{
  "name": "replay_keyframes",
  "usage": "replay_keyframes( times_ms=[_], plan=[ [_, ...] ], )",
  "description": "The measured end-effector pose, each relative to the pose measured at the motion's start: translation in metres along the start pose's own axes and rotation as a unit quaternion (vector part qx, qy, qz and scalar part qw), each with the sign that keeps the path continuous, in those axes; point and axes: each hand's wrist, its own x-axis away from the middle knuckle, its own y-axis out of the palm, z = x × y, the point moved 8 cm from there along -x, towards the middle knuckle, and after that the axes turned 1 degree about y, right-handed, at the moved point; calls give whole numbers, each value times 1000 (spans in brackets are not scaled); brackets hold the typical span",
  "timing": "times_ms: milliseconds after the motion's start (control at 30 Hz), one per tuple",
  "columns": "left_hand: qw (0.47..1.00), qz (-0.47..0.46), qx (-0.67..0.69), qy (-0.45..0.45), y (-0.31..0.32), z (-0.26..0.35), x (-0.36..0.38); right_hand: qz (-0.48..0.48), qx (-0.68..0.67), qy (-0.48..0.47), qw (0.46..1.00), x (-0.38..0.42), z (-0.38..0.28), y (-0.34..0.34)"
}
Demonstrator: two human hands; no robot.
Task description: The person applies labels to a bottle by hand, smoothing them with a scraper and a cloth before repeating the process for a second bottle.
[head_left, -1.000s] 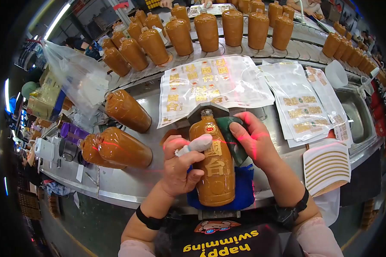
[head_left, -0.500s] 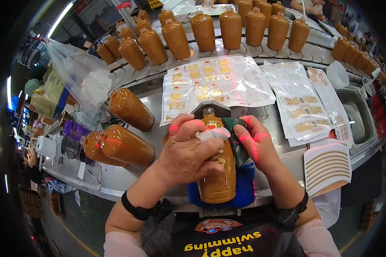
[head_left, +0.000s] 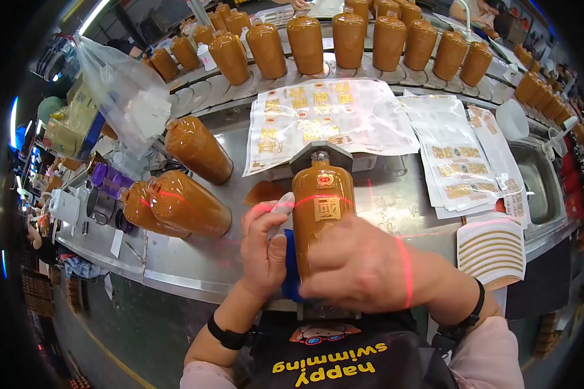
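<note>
A: Report the position of the work item.

B: The brown bottle lies on its back on a blue pad at the near edge of the steel bench, neck pointing away into a grey cradle block. A red-and-gold neck label and one gold character face up; a red laser line crosses the shoulder.

A: State of the right hand?

B: The right hand is laid over the lower body of the bottle, fingers curled down across it — pressed onto the surface, covering the lower half.

A: And the left hand?

B: The left hand rests against the bottle's left flank, fingers bent and close together. One finger carries a white wrap at the tip. Whether anything is pinched between the fingers cannot be determined.

A: Adjacent items?

B: Three more brown bottles lie on their sides to the left. Beyond the cradle block lie clear sheets of gold labels, with further sheets to the right. A stack of striped strips sits at the right edge — near a sink. Upright bottles stand in a row on the conveyor behind.
</note>
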Motion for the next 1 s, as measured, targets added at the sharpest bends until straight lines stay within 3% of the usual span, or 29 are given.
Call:
replay_keyframes(
  times_ms=[33, 100, 133, 167, 233, 300, 333, 433, 467, 567, 633, 700, 733, 767, 867, 967, 1000],
  plan=[
    [1000, 12, 17, -11, -2, 1, 1, -57, -141, 15, 988, 5, -5, 5],
    [997, 37, 52, -31, -4, 8, -3, 133, -16, 130, 982, 18, 42, -21],
    [998, 36, 38, -27, -7, 9, -3, 292, 73, 202, 932, 36, 59, -37],
    [999, 28, 47, -1, -6, 18, -8, 346, -55, 344, 871, 60, 79, -33],
    [997, 13, 63, 46, -5, 36, -17, 364, -317, 361, 798, 64, 75, -10],
    [997, -20, 10, 74, 4, 30, -13, 365, -186, 313, 857, 64, 75, 4],
    [995, -37, -16, 91, 8, 27, -11, 375, -137, 318, 860, 71, 79, 2],
    [994, -24, -14, 103, 7, 23, -6, 434, -299, 415, 742, 104, 102, 9],
    [995, -21, -10, 97, 8, 22, -4, 465, -378, 370, 710, 102, 96, 13],
    [996, -22, 1, 81, 10, 21, 1, 381, -259, 354, 814, 91, 90, 25],
    [996, -26, 1, 80, 8, 20, 0, 458, -240, 374, 770, 106, 97, 15],
    [996, -36, -13, 83, 3, 22, -3, 450, -62, 350, 819, 107, 76, -8],
    [995, -43, -19, 83, 1, 23, -4, 425, 48, 218, 877, 89, 54, -13],
    [995, -47, -19, 89, 1, 24, -5, 329, 127, 139, 925, 76, 27, -9],
    [986, -87, -48, 134, 4, 32, -14, 162, -29, 71, 984, 67, 0, 3],
    [957, -187, -107, 196, 16, 47, -22, 191, -173, 149, 955, 84, 18, 4],
    [948, -210, -120, 209, 18, 48, -23, 202, -163, 192, 947, 89, 24, -1]
  ],
)
